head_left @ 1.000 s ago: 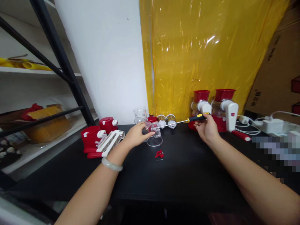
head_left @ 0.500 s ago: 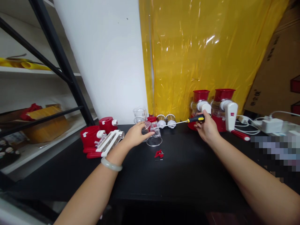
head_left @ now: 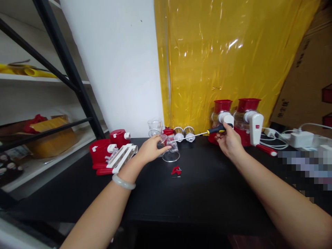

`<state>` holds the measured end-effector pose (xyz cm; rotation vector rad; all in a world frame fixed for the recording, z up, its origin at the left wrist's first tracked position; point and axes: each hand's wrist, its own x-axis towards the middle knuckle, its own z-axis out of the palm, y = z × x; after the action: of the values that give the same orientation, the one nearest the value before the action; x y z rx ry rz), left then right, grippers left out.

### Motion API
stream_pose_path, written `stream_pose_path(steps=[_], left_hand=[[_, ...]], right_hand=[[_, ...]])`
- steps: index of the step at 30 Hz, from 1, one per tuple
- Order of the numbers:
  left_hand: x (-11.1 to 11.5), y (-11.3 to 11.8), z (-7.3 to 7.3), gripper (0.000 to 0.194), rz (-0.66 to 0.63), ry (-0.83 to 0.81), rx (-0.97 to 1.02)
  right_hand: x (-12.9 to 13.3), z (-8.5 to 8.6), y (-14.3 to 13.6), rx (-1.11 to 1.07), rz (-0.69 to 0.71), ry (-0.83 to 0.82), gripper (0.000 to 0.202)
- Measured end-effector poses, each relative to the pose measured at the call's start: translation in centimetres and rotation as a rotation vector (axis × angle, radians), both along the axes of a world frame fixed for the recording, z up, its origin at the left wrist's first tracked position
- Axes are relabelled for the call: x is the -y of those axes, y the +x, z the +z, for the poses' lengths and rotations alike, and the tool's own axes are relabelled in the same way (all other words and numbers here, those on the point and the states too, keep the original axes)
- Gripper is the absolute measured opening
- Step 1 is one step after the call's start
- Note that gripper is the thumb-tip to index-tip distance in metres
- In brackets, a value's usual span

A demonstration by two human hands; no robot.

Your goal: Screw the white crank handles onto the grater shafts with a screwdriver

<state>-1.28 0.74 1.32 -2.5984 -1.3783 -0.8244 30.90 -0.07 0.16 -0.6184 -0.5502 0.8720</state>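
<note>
My left hand [head_left: 152, 148] is wrapped round a clear plastic housing [head_left: 171, 156] that lies on the black table. My right hand [head_left: 228, 142] grips the black and yellow handle of a long screwdriver [head_left: 197, 135]. Its shaft points left, and the tip meets the housing beside my left fingers; exactly what the tip touches is too small to tell. Small red clips [head_left: 176, 169] with thin metal pins lie on the table in front of the housing. Just behind it stand two grater drums [head_left: 189, 134] with white ends and another clear housing [head_left: 155, 126].
Two assembled red and white rotary graters [head_left: 248, 121] stand at the back right, near a white charger [head_left: 301, 139] with cables. Red bases [head_left: 100, 150] and white crank handles [head_left: 121, 157] lie at the left. A shelf rack [head_left: 77, 83] rises on the left; yellow plastic sheeting [head_left: 220, 62] hangs behind.
The screwdriver handle has turned slightly in my right hand, its yellow stripe showing differently. My left hand and the clear housing stay in the same place.
</note>
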Motion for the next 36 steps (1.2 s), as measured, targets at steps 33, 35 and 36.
stream_pose_path(steps=[33, 35, 36], left_hand=[[0.05, -0.04, 0.14, 0.057, -0.006, -0.022, -0.001], [0.09, -0.04, 0.18, 0.056, -0.007, -0.019, -0.001], [0.09, -0.04, 0.18, 0.055, -0.006, -0.02, 0.001]], right_hand=[[0.55, 0.44, -0.27, 0.079, -0.024, 0.029, 0.039], [0.59, 0.42, -0.2, 0.054, -0.001, 0.03, 0.03], [0.65, 0.41, -0.16, 0.04, 0.023, 0.025, 0.026]])
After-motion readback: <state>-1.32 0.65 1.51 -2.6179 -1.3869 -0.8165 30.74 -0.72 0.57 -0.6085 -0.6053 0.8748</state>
